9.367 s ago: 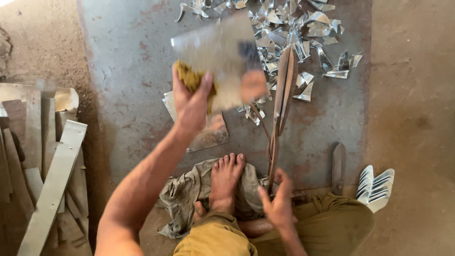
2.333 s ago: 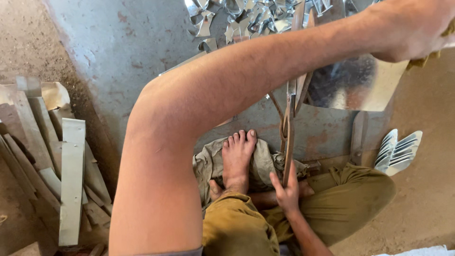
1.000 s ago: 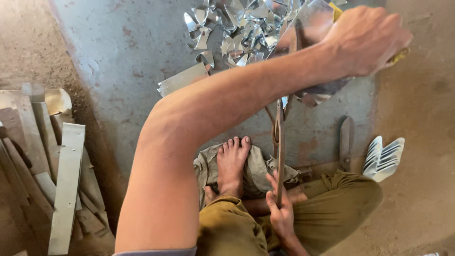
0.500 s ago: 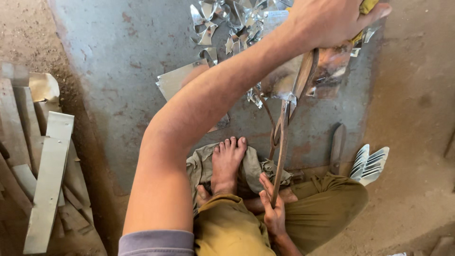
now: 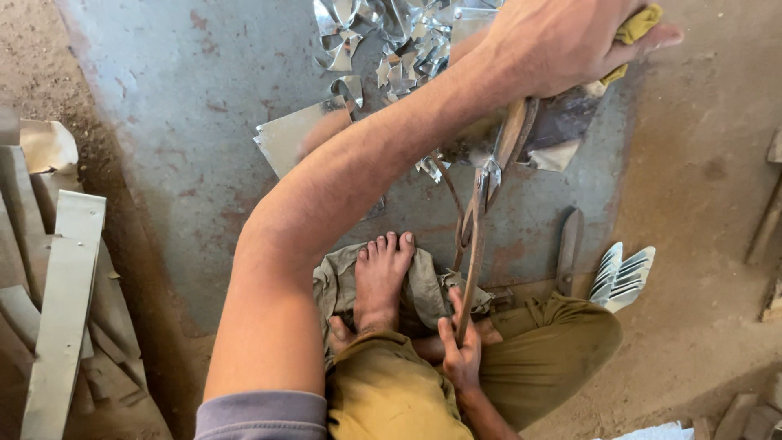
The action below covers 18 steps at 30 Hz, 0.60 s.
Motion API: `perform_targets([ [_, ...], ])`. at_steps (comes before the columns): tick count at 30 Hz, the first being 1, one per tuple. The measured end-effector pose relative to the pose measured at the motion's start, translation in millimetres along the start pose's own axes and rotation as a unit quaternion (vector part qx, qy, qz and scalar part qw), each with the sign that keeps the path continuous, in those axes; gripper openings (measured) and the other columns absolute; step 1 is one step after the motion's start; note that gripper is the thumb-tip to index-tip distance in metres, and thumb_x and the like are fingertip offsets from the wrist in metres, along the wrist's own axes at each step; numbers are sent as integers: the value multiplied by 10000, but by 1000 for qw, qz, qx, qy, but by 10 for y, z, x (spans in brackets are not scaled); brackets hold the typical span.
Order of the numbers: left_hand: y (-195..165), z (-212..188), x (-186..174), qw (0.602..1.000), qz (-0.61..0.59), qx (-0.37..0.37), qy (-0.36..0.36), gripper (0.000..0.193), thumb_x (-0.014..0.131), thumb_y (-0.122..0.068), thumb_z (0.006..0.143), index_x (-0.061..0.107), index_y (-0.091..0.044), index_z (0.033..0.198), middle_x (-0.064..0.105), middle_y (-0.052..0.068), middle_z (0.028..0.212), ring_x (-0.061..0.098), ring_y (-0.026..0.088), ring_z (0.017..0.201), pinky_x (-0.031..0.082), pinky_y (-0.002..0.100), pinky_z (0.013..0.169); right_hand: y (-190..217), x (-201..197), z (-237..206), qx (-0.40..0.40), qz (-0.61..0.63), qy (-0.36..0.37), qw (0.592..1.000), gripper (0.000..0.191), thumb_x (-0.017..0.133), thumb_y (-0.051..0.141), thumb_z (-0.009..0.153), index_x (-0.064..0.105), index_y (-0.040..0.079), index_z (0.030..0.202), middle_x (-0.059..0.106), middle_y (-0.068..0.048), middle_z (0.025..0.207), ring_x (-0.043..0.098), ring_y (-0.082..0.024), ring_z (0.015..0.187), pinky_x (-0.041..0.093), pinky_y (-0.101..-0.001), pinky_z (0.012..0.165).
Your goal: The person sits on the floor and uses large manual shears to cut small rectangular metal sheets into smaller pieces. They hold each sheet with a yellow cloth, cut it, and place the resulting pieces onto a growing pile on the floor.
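Up at one o'clock, the left hand [image 5: 562, 41] squeezes a yellow cloth [image 5: 635, 24] and a shiny metal sheet [image 5: 562, 130] tight between fingers and thumb. Down at six o'clock, the right hand [image 5: 460, 354] is wrapped around one long handle of the big shears [image 5: 481, 220], whose blades bite the sheet's edge. To cut well, I think the sheet should stay flat and steady, fingers away from the blades. Under it all lies a grey metal floor plate [image 5: 187, 122] on dusty ground, with shiny scraps [image 5: 383, 41] at twelve o'clock and wood pieces [image 5: 57, 269] at nine.
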State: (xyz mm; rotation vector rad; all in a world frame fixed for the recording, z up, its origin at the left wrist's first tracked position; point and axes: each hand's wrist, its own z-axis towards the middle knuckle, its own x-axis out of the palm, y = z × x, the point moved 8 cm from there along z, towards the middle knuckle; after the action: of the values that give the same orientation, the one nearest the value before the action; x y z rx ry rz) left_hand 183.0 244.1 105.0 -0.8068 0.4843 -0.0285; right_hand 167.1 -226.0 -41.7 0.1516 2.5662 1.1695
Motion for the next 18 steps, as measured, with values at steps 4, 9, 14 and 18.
perform_targets([
  [4, -9, 6, -15, 1000, 13, 13, -9, 516, 645, -593, 957, 698, -105, 800, 650, 69, 579, 627, 253, 457, 472, 407, 396, -17, -5, 245, -106, -79, -12, 991, 674, 615, 206, 982, 373, -69, 1548, 410, -226, 1621, 362, -311, 1523, 272, -389, 1223],
  [9, -70, -5, -77, 998, 27, 43, -42, 512, 640, -581, 968, 662, -112, 764, 612, 55, 556, 586, 238, 437, 439, 401, 384, -146, -3, 469, -139, -105, -25, 984, 680, 604, 199, 984, 352, -85, 1548, 411, -251, 1601, 383, -340, 1504, 300, -404, 1213],
  [14, -158, -4, -189, 992, 40, 92, -81, 510, 643, -561, 983, 630, -107, 749, 571, 36, 545, 545, 208, 418, 413, 387, 381, -192, -52, 509, -159, -119, -63, 978, 592, 574, 162, 981, 437, -85, 1501, 558, -241, 1472, 532, -342, 1387, 401, -411, 1151],
  [18, -85, -36, -116, 993, 25, 90, -72, 490, 649, -557, 985, 632, -123, 757, 575, 25, 558, 556, 199, 430, 412, 383, 385, -214, -59, 529, -138, -114, -70, 981, 574, 567, 132, 951, 468, -54, 1485, 619, -214, 1389, 615, -317, 1240, 469, -396, 1049],
])
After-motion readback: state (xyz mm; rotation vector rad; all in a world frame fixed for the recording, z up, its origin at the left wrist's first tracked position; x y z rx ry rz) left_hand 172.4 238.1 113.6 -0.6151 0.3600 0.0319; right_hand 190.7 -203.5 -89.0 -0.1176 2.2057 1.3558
